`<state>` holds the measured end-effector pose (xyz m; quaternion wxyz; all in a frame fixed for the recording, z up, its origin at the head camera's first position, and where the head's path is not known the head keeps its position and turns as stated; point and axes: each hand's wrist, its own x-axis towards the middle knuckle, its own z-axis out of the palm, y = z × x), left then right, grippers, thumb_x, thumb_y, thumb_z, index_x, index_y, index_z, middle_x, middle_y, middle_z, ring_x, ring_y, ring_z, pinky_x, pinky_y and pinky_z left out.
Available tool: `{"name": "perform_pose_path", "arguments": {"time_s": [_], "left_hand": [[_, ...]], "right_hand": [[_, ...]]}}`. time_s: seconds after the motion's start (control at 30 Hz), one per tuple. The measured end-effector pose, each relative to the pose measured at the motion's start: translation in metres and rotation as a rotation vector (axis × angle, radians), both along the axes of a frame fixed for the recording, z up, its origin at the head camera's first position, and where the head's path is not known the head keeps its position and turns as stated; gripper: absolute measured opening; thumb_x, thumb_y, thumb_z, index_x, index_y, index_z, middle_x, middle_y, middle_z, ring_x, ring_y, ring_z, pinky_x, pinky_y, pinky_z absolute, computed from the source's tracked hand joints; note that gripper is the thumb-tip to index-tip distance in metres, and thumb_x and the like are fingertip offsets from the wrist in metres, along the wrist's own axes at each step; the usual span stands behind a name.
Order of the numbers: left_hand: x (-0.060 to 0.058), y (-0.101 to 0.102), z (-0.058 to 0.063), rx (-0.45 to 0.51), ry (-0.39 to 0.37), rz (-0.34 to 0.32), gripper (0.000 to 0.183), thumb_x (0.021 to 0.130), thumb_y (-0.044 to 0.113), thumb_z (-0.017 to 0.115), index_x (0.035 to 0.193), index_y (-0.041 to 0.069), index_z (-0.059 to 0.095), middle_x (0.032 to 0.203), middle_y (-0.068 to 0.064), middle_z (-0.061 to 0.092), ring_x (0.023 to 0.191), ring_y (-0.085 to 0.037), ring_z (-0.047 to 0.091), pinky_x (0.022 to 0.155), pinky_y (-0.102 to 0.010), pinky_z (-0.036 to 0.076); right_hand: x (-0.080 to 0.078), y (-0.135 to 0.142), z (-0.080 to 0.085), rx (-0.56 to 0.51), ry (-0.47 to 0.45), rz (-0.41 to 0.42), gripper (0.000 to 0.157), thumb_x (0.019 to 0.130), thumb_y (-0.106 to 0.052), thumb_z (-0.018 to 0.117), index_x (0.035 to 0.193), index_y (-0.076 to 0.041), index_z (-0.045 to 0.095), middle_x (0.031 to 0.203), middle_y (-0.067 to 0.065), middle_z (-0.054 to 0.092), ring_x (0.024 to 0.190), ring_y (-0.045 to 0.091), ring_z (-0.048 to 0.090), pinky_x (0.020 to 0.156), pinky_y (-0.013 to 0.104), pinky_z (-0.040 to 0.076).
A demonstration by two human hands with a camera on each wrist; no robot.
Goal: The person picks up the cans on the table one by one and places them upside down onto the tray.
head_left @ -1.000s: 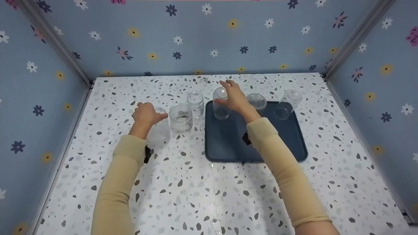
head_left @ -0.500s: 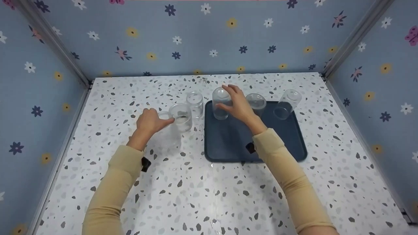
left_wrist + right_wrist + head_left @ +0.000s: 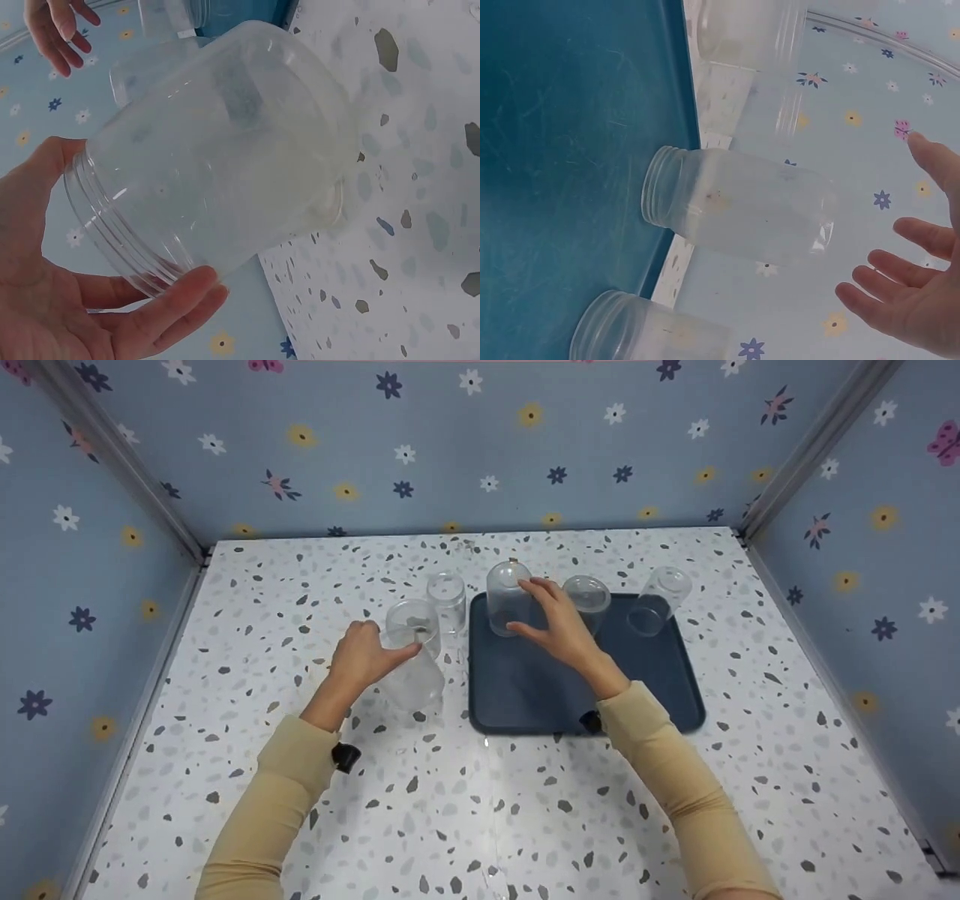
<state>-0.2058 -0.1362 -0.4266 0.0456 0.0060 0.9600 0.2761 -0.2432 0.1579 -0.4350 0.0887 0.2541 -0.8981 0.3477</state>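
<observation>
My left hand grips a clear plastic jar by its threaded neck. The left wrist view shows the thumb and fingers around the threaded rim of this jar, its base pointing at the table; I cannot tell whether it touches. My right hand holds nothing, fingers spread, just right of another clear jar. Upside down on the dark blue tray, that jar has its threaded mouth against the tray surface.
Two more clear jars stand mouth down along the tray's back edge. Left of the tray, a wide jar and a narrower jar stand on the speckled table. Flower-patterned panels enclose the back and sides.
My left hand has moved right and slightly nearer with its jar, towards the tray. My right hand has drawn back from the jar on the tray, which stays in place.
</observation>
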Motion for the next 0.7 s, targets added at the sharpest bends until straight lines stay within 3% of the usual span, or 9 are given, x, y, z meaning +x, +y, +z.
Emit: {"name": "perform_pose_path", "arguments": {"time_s": [0.13,0.37,0.7], "left_hand": [[0.005,0.006,-0.003,0.057,0.041,0.003,0.078,0.073,0.053,0.060,0.109,-0.016,0.049,0.106,-0.028,0.047,0.087,-0.037,0.051,0.077,-0.046,0.043],[0.013,0.015,-0.011,0.155,0.151,0.028,0.073,0.072,0.048,0.064,0.107,-0.015,0.052,0.101,-0.027,0.051,0.092,-0.039,0.050,0.082,-0.044,0.040],[0.017,0.029,-0.017,0.285,0.192,0.053,0.067,0.074,0.047,0.064,0.110,-0.009,0.052,0.097,-0.022,0.052,0.087,-0.031,0.049,0.074,-0.041,0.041]], "right_hand": [[0.007,0.002,-0.006,-0.018,0.025,0.010,0.063,0.080,-0.031,0.065,0.131,-0.004,0.041,0.130,0.018,0.037,0.119,0.027,0.037,0.095,0.040,0.033],[0.018,-0.002,-0.011,-0.085,0.038,0.043,0.063,0.079,-0.034,0.065,0.131,-0.007,0.042,0.129,0.013,0.039,0.119,0.021,0.039,0.095,0.034,0.034],[0.029,-0.008,-0.022,-0.243,0.080,0.061,0.056,0.078,-0.027,0.068,0.125,-0.003,0.049,0.124,0.010,0.047,0.114,0.018,0.044,0.090,0.036,0.038]]}}
